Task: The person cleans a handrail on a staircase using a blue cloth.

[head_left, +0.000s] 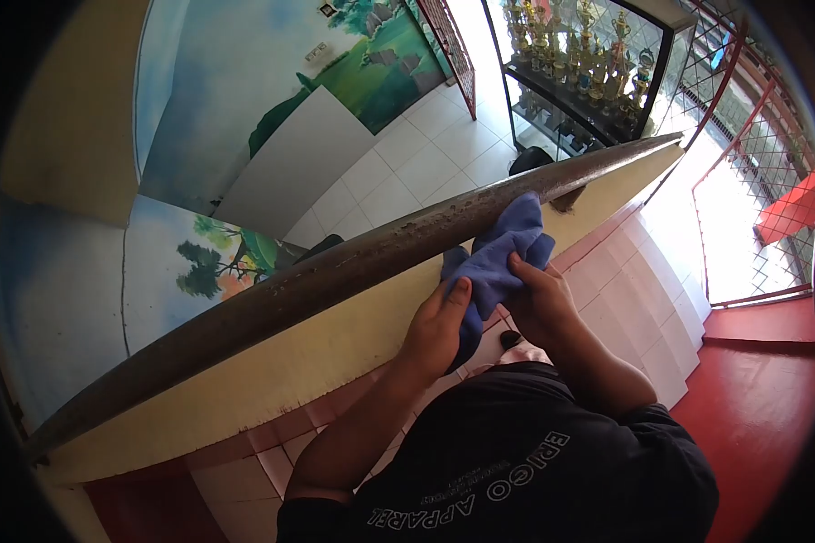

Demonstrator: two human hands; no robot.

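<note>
A bunched blue cloth (501, 262) is held between my two hands in front of my body. My left hand (437, 324) grips its left side, thumb pressed on top, with a darker blue fold hanging below. My right hand (541, 294) pinches the right side, thumb on the cloth and the other fingers mostly hidden beneath. The cloth's upper end overlaps the dark brown handrail (335, 265) in this view. Worn, scuffed patches show along the rail's surface.
A cream wall (272, 373) runs under the rail, a bracket (566, 199) joining them. Tiled steps (629, 281) lie to the right, near a red floor (761, 416). Beyond the rail stand a trophy cabinet (552, 77) and a painted mural wall (244, 81).
</note>
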